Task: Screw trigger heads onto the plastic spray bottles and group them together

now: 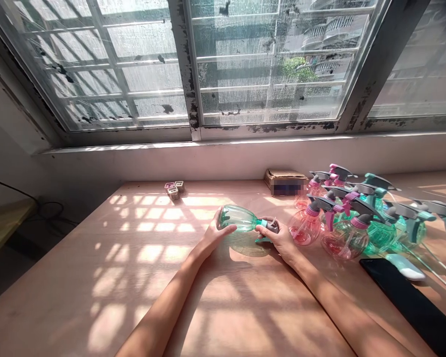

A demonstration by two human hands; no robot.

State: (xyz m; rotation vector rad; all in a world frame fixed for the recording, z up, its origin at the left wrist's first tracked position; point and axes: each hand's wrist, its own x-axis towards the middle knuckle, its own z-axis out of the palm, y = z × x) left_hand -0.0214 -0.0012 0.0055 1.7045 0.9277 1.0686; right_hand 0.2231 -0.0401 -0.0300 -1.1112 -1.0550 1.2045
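My left hand (219,235) grips the base of a clear green plastic spray bottle (240,218), which lies on its side above the wooden table (134,297). My right hand (277,239) closes around the bottle's neck and grey sprayer head (272,227). A round, translucent green bottle body (249,245) sits just beneath, partly hidden by the held bottle. To the right stands a crowded group of pink spray bottles (306,227) and green spray bottles (381,235), close to my right hand.
A black phone-like slab (409,297) and a white-and-teal object (400,267) lie at the right. A cardboard box (285,179) and several small square items (173,190) stand at the back by the sunlit window (193,64). The table's left edge drops to the floor.
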